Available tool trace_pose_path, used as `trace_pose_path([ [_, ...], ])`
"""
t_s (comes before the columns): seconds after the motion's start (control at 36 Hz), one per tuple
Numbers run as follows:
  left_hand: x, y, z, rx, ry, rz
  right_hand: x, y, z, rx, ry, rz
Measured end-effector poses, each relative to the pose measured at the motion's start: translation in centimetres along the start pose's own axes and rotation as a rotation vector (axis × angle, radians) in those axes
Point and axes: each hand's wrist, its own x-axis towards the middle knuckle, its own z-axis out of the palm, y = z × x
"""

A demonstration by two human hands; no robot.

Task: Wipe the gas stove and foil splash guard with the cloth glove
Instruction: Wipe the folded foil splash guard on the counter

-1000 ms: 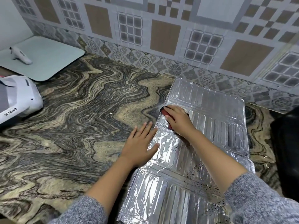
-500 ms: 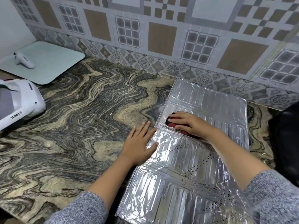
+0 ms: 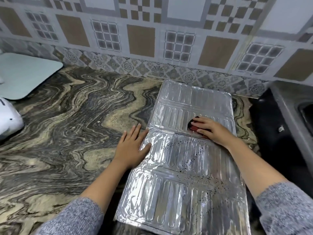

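A silver foil splash guard (image 3: 183, 168) lies flat and unfolded on the marbled counter, with dark specks on its middle and near panels. My right hand (image 3: 210, 129) presses a red and black cloth glove (image 3: 194, 127) onto the guard's far panel near its fold; most of the glove is hidden under my fingers. Fingers spread, my left hand (image 3: 131, 148) lies flat at the guard's left edge, its thumb on the foil. The black gas stove (image 3: 277, 133) sits at the right edge of the view.
A pale green board (image 3: 25, 77) lies at the far left by the tiled wall (image 3: 152, 39). A white appliance (image 3: 8, 119) sits at the left edge. The marbled counter (image 3: 67, 124) stretches left of the foil.
My right hand has slid the glove to the right across the far foil panel. The left hand has stayed at the guard's left edge. The view has shifted right.
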Motion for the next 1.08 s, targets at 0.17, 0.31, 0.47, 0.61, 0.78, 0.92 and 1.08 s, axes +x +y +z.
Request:
trace_pose_path([
  [0.17, 0.0, 0.0, 0.1, 0.0, -0.004, 0.002, -2.7, 1.3, -0.1, -0.011, 0.138, 0.107],
  [0.31, 0.0, 0.0, 0.1, 0.004, -0.01, -0.005, -4.2, 1.9, -0.1, -0.008, 0.307, 0.223],
  [0.47, -0.1, -0.1, 0.1, 0.012, -0.009, -0.004, -4.7, 2.3, 0.6, 0.038, 0.514, 0.384],
  [0.61, -0.1, -0.1, 0.0, -0.008, -0.002, -0.007, -4.4, 2.0, 0.4, 0.03, 0.605, 0.467],
  [0.78, 0.1, -0.2, -0.1, 0.018, -0.019, 0.003, -3.8, 2.3, -0.1, 0.032, 0.68, 0.567],
  [0.92, 0.0, -0.1, -0.1, 0.012, -0.018, 0.003, -3.5, 1.8, -0.8, 0.133, 0.781, 0.675],
  [1.08, -0.2, 0.3, -0.4, 0.016, -0.027, -0.003, -2.8, 0.5, -2.3, 0.222, 0.923, 0.65],
])
